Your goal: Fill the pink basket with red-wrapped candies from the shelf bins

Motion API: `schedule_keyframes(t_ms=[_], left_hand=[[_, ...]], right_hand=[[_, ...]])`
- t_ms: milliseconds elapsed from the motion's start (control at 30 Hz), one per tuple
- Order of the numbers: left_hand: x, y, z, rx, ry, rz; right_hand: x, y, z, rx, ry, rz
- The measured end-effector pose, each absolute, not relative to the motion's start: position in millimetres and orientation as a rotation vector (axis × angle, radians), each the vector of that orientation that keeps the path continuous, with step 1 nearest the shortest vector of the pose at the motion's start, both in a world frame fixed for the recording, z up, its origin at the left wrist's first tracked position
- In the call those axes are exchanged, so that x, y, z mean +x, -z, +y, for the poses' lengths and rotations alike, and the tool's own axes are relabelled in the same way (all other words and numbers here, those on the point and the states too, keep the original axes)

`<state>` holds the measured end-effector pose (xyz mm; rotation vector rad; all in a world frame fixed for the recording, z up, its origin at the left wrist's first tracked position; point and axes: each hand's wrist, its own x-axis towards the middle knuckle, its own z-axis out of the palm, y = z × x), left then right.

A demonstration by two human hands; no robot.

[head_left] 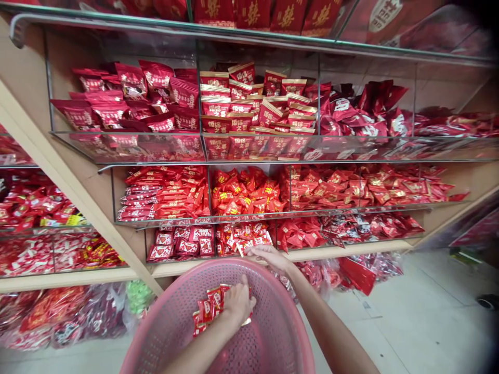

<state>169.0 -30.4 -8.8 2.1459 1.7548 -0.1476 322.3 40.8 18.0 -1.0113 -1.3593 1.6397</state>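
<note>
A pink perforated plastic basket (286, 317) stands below the shelves, with several small red candy packets (206, 310) inside. My left hand (237, 302) is down in the basket over these packets. Its thumb and a finger are apart, while the other fingers are partly hidden. Beyond the basket's far rim, my right hand (270, 256) reaches to the bottom shelf. Its fingers close on the pale edge of a red-and-white packet (249, 243) at the front of a compartment there. The palm side of that hand is hidden.
Glass-fronted shelves (257, 214) hold red packets sorted by dividers. Under the bottom wooden ledge (339, 253) lie plastic bags of red packets (354, 275). A slanting wooden post (78, 192) separates another shelf unit on the left. Pale tiles (421, 317) cover the floor.
</note>
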Motion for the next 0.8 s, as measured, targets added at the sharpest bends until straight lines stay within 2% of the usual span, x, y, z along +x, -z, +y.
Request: schedule_keyframes(t_ms=[233, 500, 667, 800], left_hand=[[175.6, 31.0, -16.3, 2.077, 0.104, 1.893], [153.0, 16.3, -2.1, 1.995, -0.624, 1.735], [157.5, -1.2, 23.3, 1.387, -0.992, 1.522], [165.8, -4.6, 33.1, 1.159, -1.065, 1.44]], right_hand=[[320.8, -18.9, 41.5, -1.018, -1.615, -1.355], [320.1, -18.7, 40.0, -0.964, -1.602, -1.264], [313.0, -15.3, 35.9, -1.004, -1.551, -1.102], [310.7, -13.5, 34.2, -1.032, -1.585, -0.976]])
